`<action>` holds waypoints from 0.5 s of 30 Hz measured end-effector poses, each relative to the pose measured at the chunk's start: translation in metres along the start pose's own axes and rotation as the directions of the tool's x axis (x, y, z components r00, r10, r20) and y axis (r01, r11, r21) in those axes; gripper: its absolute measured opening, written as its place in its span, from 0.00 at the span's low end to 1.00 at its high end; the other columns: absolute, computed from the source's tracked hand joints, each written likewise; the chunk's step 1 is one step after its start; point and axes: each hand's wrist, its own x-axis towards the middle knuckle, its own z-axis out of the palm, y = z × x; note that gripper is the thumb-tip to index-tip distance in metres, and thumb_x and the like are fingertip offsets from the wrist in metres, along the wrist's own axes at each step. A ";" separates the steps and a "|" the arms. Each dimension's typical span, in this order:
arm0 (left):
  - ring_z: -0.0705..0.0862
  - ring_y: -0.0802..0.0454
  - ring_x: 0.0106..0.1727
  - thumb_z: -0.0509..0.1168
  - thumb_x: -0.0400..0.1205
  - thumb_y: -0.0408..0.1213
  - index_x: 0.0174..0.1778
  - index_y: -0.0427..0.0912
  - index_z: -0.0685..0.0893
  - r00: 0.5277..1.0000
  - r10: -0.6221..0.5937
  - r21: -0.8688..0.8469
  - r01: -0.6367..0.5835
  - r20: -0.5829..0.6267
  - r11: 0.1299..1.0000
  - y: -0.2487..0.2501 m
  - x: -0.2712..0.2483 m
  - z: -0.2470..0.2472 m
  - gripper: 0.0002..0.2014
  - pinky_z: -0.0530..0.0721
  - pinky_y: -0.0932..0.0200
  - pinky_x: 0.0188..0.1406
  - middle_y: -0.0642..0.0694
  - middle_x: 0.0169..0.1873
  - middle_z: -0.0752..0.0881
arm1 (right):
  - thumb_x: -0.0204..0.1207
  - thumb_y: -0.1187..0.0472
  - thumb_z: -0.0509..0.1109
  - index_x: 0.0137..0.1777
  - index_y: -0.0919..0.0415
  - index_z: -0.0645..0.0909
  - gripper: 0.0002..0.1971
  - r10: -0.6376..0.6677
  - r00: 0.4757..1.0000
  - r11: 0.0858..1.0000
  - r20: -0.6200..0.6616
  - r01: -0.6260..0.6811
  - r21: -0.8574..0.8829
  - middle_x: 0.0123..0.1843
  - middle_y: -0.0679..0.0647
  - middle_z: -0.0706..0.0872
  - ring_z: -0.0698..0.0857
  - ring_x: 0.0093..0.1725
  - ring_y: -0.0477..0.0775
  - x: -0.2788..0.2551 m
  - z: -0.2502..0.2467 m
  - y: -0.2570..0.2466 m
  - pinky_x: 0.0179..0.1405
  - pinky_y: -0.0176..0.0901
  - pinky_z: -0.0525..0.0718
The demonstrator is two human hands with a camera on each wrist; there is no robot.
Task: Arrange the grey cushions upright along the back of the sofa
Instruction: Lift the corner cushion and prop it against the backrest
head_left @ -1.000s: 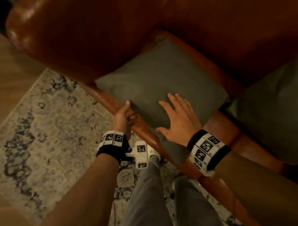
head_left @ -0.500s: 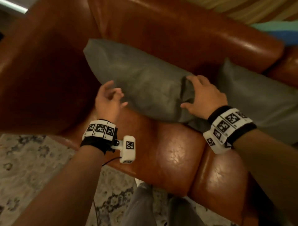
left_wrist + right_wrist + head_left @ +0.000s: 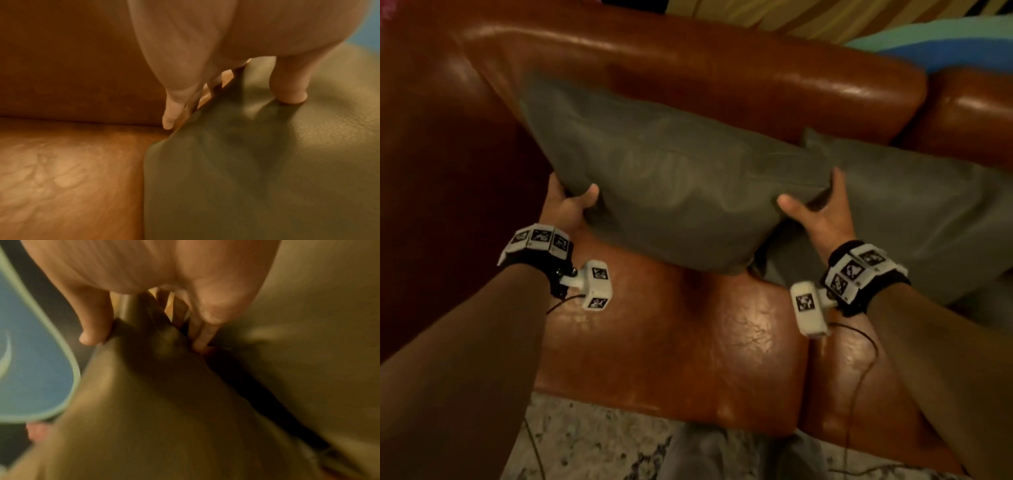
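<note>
A grey cushion point(image 3: 671, 178) leans against the brown leather sofa back point(image 3: 688, 68), its lower edge on the seat point(image 3: 671, 342). My left hand point(image 3: 566, 205) grips its left edge, thumb on the front and fingers behind; the left wrist view shows the thumb pressing the cushion point(image 3: 267, 162). My right hand point(image 3: 822, 209) grips the right edge the same way, and in the right wrist view the cushion point(image 3: 154, 402) is pinched between thumb and fingers. A second grey cushion point(image 3: 928, 212) leans at the right, partly behind the first.
The sofa's left armrest point(image 3: 448, 171) rises close beside my left hand. A blue and teal object point(image 3: 945, 41) lies behind the sofa back at top right. A patterned rug point(image 3: 592, 445) covers the floor in front of the seat, by my legs.
The cushion has gone from lying flat at the seat's front edge to leaning against the sofa back. Both hands now grip its side edges; the left hand was free before.
</note>
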 end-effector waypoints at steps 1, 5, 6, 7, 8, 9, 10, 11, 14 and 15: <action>0.80 0.38 0.72 0.70 0.81 0.35 0.69 0.60 0.72 1.000 0.000 0.008 0.000 -0.010 1.000 -0.003 0.001 -0.002 0.24 0.76 0.27 0.74 0.49 0.67 0.82 | 0.48 0.32 0.85 0.80 0.54 0.65 0.60 0.014 1.000 0.996 0.013 -0.013 -0.085 0.75 0.54 0.81 0.81 0.73 0.51 -0.005 0.004 0.002 0.76 0.55 0.78; 0.84 0.42 0.68 0.68 0.83 0.40 0.63 0.60 0.80 0.999 -0.015 -0.080 0.012 -0.035 0.997 -0.002 -0.007 -0.005 0.15 0.87 0.41 0.57 0.53 0.60 0.88 | 0.66 0.36 0.77 0.79 0.58 0.69 0.45 0.017 0.999 0.956 0.039 -0.004 -0.294 0.75 0.55 0.81 0.78 0.76 0.55 0.001 0.030 -0.018 0.69 0.31 0.70; 0.85 0.44 0.66 0.67 0.84 0.43 0.61 0.61 0.81 0.999 -0.010 -0.090 0.007 -0.037 0.996 0.001 -0.009 -0.004 0.11 0.86 0.44 0.54 0.55 0.57 0.88 | 0.73 0.41 0.74 0.79 0.57 0.69 0.38 0.024 0.999 0.954 0.026 -0.015 -0.300 0.76 0.54 0.80 0.77 0.76 0.56 0.011 0.035 -0.027 0.68 0.29 0.68; 0.86 0.45 0.65 0.67 0.84 0.46 0.59 0.61 0.82 0.999 -0.003 -0.100 -0.001 -0.041 0.995 0.003 -0.007 -0.004 0.09 0.86 0.45 0.55 0.56 0.56 0.88 | 0.75 0.41 0.72 0.80 0.54 0.69 0.36 0.041 0.999 0.955 0.019 -0.034 -0.296 0.77 0.52 0.80 0.77 0.76 0.57 0.021 0.040 -0.039 0.71 0.32 0.68; 0.86 0.47 0.65 0.67 0.83 0.48 0.60 0.62 0.82 0.999 -0.008 -0.104 0.004 -0.039 0.995 0.005 -0.004 -0.002 0.10 0.85 0.45 0.57 0.57 0.56 0.88 | 0.74 0.38 0.72 0.80 0.51 0.68 0.37 0.065 0.997 0.961 0.033 -0.054 -0.271 0.76 0.50 0.80 0.78 0.75 0.57 0.031 0.044 -0.046 0.75 0.40 0.71; 0.85 0.48 0.64 0.67 0.83 0.49 0.63 0.61 0.81 0.999 -0.029 -0.097 0.025 -0.038 0.995 0.008 -0.001 0.002 0.13 0.85 0.46 0.56 0.57 0.57 0.87 | 0.68 0.32 0.73 0.80 0.48 0.69 0.42 0.109 0.993 0.964 0.037 -0.096 -0.248 0.75 0.48 0.81 0.79 0.74 0.57 0.039 0.047 -0.050 0.76 0.49 0.74; 0.85 0.48 0.63 0.67 0.83 0.49 0.68 0.59 0.79 0.997 -0.065 -0.085 0.063 -0.031 0.994 0.008 0.001 0.005 0.16 0.85 0.48 0.51 0.55 0.59 0.87 | 0.58 0.24 0.74 0.79 0.45 0.69 0.50 0.156 0.987 0.958 0.029 -0.144 -0.249 0.74 0.46 0.82 0.81 0.72 0.57 0.048 0.046 -0.044 0.74 0.56 0.78; 0.85 0.46 0.63 0.67 0.84 0.49 0.72 0.58 0.77 0.996 -0.091 -0.073 0.089 -0.019 0.993 0.009 0.004 0.010 0.20 0.84 0.51 0.47 0.52 0.62 0.86 | 0.45 0.18 0.74 0.78 0.43 0.70 0.59 0.191 0.981 0.957 0.038 -0.178 -0.230 0.73 0.45 0.83 0.82 0.71 0.57 0.060 0.042 -0.030 0.72 0.59 0.79; 0.85 0.44 0.66 0.67 0.84 0.48 0.77 0.58 0.73 0.996 -0.092 -0.077 0.091 -0.008 0.993 0.003 0.008 0.014 0.25 0.88 0.47 0.50 0.49 0.71 0.84 | 0.30 0.12 0.68 0.76 0.43 0.73 0.67 0.280 0.959 0.944 0.054 -0.264 -0.199 0.71 0.45 0.84 0.83 0.69 0.58 0.073 0.035 0.000 0.71 0.62 0.80; 0.84 0.46 0.67 0.68 0.83 0.49 0.78 0.59 0.73 0.997 -0.077 -0.082 0.075 -0.023 0.994 -0.001 0.007 0.012 0.26 0.87 0.44 0.58 0.50 0.72 0.83 | 0.32 0.12 0.67 0.76 0.44 0.73 0.66 0.305 0.952 0.935 0.031 -0.294 -0.197 0.72 0.46 0.84 0.83 0.69 0.59 0.062 0.035 -0.004 0.71 0.63 0.80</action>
